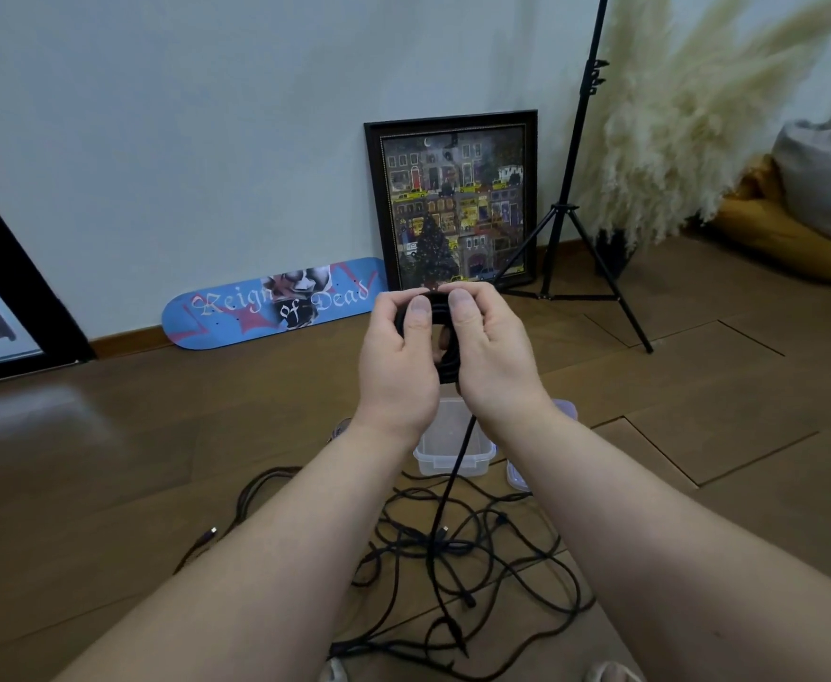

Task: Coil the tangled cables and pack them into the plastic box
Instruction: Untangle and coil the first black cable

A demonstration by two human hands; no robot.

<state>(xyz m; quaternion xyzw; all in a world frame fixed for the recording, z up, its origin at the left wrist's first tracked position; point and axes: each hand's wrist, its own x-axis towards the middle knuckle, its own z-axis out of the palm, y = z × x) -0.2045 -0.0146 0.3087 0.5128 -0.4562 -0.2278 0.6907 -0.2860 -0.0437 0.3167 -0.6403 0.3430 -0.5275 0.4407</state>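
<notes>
Both hands, left (399, 359) and right (490, 351), grip black coil (440, 307); tail (453, 479) hangs straight down past box (453, 457) below.

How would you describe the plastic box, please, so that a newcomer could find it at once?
On the wooden floor, look just beyond the tangle of black cables, below the two raised hands. The box stands there, open, with one cable hanging in front of it. It is the only clear, rectangular container; the cables around it are dark and thin.
</notes>
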